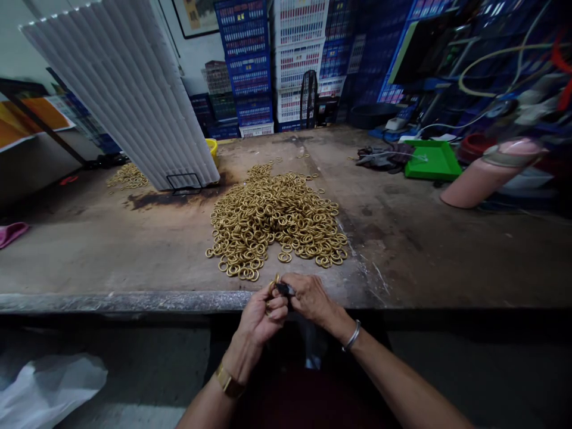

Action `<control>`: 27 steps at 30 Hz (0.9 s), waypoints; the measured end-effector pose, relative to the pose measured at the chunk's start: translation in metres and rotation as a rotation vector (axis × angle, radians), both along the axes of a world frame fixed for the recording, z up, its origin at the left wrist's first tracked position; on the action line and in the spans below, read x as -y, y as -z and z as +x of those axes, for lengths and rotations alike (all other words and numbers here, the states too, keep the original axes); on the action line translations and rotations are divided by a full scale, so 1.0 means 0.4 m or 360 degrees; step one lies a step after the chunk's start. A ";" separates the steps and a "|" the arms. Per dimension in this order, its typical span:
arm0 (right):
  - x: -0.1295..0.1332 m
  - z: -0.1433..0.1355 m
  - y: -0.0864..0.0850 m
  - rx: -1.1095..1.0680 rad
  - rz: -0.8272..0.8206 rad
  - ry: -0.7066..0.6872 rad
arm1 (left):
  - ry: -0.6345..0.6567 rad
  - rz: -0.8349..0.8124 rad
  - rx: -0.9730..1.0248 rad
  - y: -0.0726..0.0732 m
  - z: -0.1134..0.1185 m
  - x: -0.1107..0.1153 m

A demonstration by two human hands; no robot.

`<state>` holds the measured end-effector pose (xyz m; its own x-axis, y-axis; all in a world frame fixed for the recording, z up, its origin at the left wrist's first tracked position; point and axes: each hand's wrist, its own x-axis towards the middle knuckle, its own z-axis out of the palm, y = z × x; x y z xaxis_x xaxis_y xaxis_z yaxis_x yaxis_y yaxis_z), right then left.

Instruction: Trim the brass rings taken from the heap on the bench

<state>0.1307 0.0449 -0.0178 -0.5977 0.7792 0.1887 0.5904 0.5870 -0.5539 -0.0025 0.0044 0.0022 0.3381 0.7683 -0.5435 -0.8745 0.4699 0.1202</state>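
A large pile of gold-coloured rings (277, 217) lies on the worn wooden table (111, 244). At the table's front edge, just below the pile, my left hand (264, 313) is closed on a gold ring (274, 281), and more gold shows between its fingers. My right hand (310, 296) is wrapped round a small dark tool (285, 289), whose tip meets the ring beside my left fingers. The tool's exact shape is hidden by the fingers. Both hands are touching or nearly so.
A tall white corrugated panel (129, 89) stands back left, a smaller ring pile (128, 177) behind it. On the right are a green tray (432, 159), a pink bottle (487, 174) and a dark crumpled item (384, 157). Stacked crates (248, 65) rise behind the table.
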 end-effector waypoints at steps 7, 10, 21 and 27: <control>0.004 -0.019 -0.010 0.0293 0.0022 0.0224 | -0.0037 -0.0013 -0.0064 -0.002 -0.005 -0.004; -0.020 -0.011 0.000 0.0352 0.0027 0.0433 | -0.0008 -0.0021 -0.0089 -0.003 -0.001 0.011; -0.098 -0.031 0.021 0.0296 0.0120 0.0557 | 0.0150 0.0310 -0.0296 0.025 -0.004 0.041; -0.109 -0.048 0.023 0.0415 0.0044 0.0563 | 0.0167 0.0312 -0.0184 0.032 -0.032 0.024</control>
